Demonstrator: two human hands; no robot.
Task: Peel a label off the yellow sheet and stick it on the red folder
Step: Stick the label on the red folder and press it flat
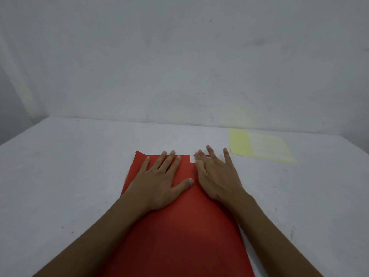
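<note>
The red folder point(179, 226) lies flat on the white table, reaching from the near edge toward the middle. My left hand point(161, 180) rests palm down on its far left part, fingers spread. My right hand point(215, 176) lies flat on the folder's far right corner, fingers apart. A small white label point(192, 158) sits on the folder near its far edge, partly hidden under my right fingers. The yellow sheet point(259, 145) with pale labels lies on the table to the far right, apart from both hands.
A white table point(69, 176) carries everything and meets a plain grey-white wall point(179, 56) at the back. The table's left edge runs diagonally at the far left.
</note>
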